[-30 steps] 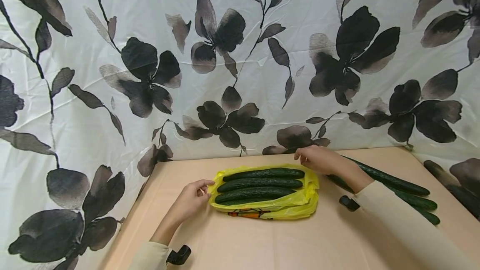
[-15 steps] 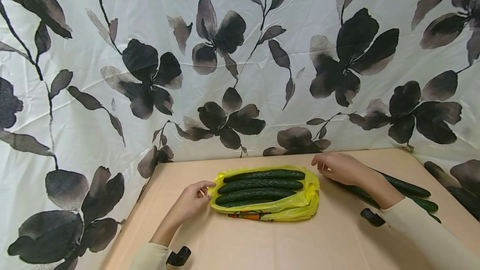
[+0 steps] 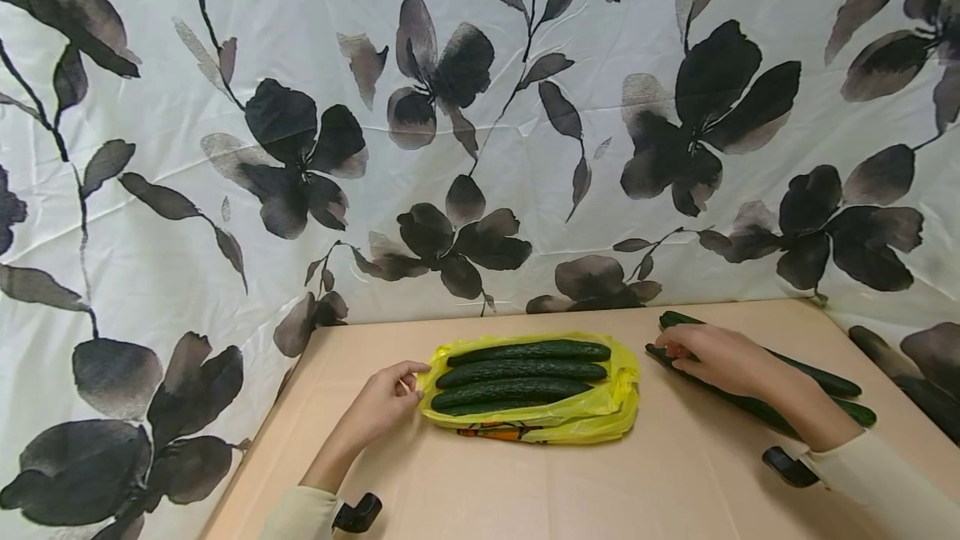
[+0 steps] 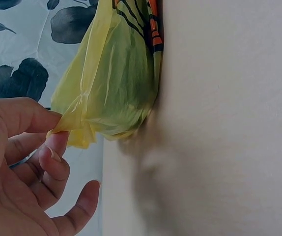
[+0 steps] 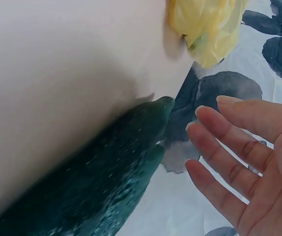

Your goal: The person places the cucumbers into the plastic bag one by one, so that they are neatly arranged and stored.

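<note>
A yellow plastic bag (image 3: 592,425) lies mid-table in the head view, its mouth rolled open around several dark green cucumbers (image 3: 525,370). At its left end my left hand (image 3: 381,405) pinches the rim; the left wrist view shows the thin plastic (image 4: 116,83) between thumb and finger. Over on the right, my right hand (image 3: 723,361) hovers above loose cucumbers (image 3: 817,375) and partly hides them. In the right wrist view its fingers (image 5: 224,162) are spread and hold nothing, just off the tip of a cucumber (image 5: 97,172).
The peach-coloured table (image 3: 562,486) has its back edge against a white cloth (image 3: 562,257) printed with dark flowers. Each wrist wears a small black camera, such as the left wrist's camera (image 3: 358,512).
My right hand has moved away from the bag's right end, rightward and slightly nearer, over the loose cucumbers. My left hand has stayed at the bag's rim.
</note>
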`<state>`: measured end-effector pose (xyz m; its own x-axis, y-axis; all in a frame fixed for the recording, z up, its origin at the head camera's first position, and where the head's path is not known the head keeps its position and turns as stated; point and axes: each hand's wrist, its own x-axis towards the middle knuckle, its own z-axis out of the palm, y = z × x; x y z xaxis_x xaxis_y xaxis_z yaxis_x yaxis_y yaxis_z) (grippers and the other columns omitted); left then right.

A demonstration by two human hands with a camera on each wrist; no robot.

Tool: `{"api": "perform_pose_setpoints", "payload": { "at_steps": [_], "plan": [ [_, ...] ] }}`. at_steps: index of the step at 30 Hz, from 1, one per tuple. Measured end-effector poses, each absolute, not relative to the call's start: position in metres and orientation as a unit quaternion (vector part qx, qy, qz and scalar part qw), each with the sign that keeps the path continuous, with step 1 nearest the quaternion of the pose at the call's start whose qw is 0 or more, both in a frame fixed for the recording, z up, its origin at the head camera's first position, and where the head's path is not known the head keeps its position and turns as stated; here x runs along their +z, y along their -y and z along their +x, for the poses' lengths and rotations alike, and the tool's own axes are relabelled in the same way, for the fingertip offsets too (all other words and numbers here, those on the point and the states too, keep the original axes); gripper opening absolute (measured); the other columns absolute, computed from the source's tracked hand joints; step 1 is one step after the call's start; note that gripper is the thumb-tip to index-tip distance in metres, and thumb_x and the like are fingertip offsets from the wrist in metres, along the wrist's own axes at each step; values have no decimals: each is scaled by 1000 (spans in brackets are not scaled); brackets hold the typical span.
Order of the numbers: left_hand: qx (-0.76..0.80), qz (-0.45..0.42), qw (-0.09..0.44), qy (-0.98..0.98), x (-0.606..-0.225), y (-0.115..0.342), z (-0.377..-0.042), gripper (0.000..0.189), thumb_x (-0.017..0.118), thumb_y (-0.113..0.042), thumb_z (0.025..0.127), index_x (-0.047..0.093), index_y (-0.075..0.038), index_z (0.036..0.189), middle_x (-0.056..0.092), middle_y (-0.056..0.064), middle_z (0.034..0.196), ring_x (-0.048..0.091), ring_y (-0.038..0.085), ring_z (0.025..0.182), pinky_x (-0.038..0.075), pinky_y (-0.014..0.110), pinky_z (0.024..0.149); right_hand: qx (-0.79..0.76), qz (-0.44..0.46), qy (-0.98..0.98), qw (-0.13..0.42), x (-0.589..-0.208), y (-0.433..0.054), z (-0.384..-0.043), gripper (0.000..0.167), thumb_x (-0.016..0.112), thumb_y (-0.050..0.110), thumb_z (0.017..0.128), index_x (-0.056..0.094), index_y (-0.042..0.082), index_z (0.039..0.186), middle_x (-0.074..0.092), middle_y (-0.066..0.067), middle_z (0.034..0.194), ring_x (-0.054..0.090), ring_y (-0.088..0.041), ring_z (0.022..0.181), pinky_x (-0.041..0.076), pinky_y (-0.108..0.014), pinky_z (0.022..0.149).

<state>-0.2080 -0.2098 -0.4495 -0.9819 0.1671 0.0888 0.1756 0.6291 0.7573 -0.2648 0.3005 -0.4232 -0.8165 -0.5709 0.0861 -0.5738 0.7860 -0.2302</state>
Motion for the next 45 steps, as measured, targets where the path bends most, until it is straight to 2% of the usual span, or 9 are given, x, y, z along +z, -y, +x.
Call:
{"api": "perform_pose_setpoints", "payload": {
  "at_steps": [7, 13, 19, 27, 33, 39, 45],
  "plan": [
    [-420, -100, 6, 902, -451, 212, -209, 37, 66, 5, 88, 67, 0, 124, 57, 4, 87, 51, 16, 70, 39, 22, 58, 129, 292, 948, 1, -431, -318, -255, 36, 76, 7, 88, 66, 9, 123, 69, 4, 104, 67, -20, 95, 56, -41, 78],
    [-420, -100, 2, 902, -452, 213, -209, 36, 66, 5, 88, 67, -1, 124, 57, 4, 87, 51, 16, 71, 39, 22, 58, 128, 305, 943, 31, -439, -336, -247, 41, 77, 5, 87, 67, 14, 126, 67, 4, 110, 67, -18, 98, 56, -36, 79],
    [-413, -94, -2, 906, -452, 212, -209, 37, 66, 3, 88, 67, -1, 125, 57, 3, 87, 51, 15, 70, 39, 21, 58, 125, 309, 942, 44, -448, -355, -240, 45, 78, 6, 85, 68, 18, 127, 63, 10, 107, 65, -14, 95, 54, -33, 76],
    [-411, -92, -6, 907, -451, 212, -208, 36, 66, 3, 89, 67, -1, 125, 57, 3, 88, 51, 15, 70, 39, 22, 58, 104, 287, 951, 52, -456, -373, -231, 50, 81, 8, 82, 68, 22, 128, 63, 9, 108, 66, -14, 96, 55, -32, 74],
    [-416, -89, -7, 905, -451, 212, -207, 37, 65, 4, 89, 67, -2, 125, 57, 3, 88, 50, 15, 70, 38, 21, 57, 106, 286, 951, 59, -459, -384, -225, 52, 83, 8, 80, 68, 20, 129, 63, 8, 110, 66, -13, 96, 54, -31, 73],
    [-421, -94, -4, 902, -451, 212, -207, 36, 65, 5, 88, 67, 0, 124, 57, 4, 88, 50, 14, 69, 39, 21, 57, 111, 281, 952, 40, -460, -392, -224, 52, 82, 8, 80, 67, 18, 129, 63, 6, 111, 65, -12, 95, 54, -31, 72],
    [-421, -91, -6, 902, -450, 212, -206, 36, 66, 5, 88, 68, -1, 124, 57, 4, 88, 50, 14, 69, 39, 21, 57, 115, 286, 950, 43, -462, -397, -221, 52, 82, 8, 79, 67, 18, 129, 64, 5, 112, 64, -8, 91, 53, -28, 70]
  ]
}}
